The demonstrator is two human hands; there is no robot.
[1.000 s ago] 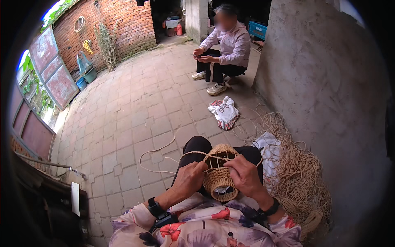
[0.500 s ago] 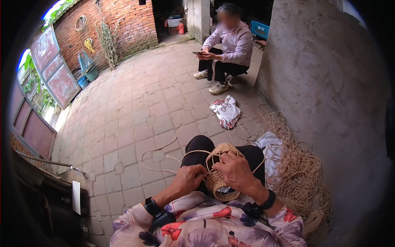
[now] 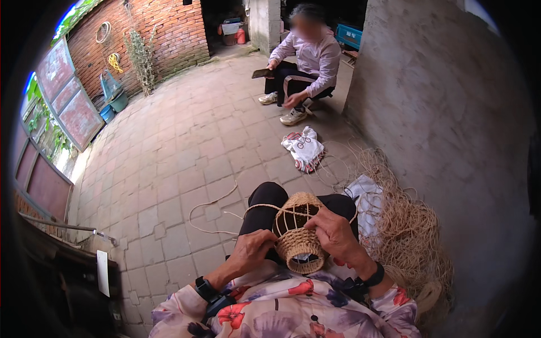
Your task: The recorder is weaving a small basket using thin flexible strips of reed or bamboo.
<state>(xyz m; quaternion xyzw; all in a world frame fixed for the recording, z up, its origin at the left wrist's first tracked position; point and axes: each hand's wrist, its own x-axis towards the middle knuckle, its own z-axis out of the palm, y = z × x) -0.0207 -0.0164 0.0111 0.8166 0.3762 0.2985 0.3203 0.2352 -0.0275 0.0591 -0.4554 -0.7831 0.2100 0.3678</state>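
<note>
A small tan woven basket (image 3: 301, 243) lies on its side across my lap, its round opening facing me. Bare upright strands show in a gap between its woven bands. My left hand (image 3: 255, 248) is closed, fingertips pinched at the basket's left side. My right hand (image 3: 337, 234) is closed at the upper right of the gap, thumb and finger pinching the straw cord (image 3: 253, 208). That cord runs leftward over my knee and trails onto the paving. The inside of both grips is partly hidden.
A large heap of loose straw cord (image 3: 408, 231) lies at my right by the grey wall (image 3: 439, 90), beside white cloth (image 3: 363, 197). A patterned white cloth (image 3: 304, 147) lies ahead on the paving (image 3: 169, 169). Beyond it a person (image 3: 310, 62) sits low, holding a dark phone-like object.
My right hand has shifted right, away from the basket's middle, uncovering the gap with its bare strands. The seated person has lowered one hand from the phone-like object.
</note>
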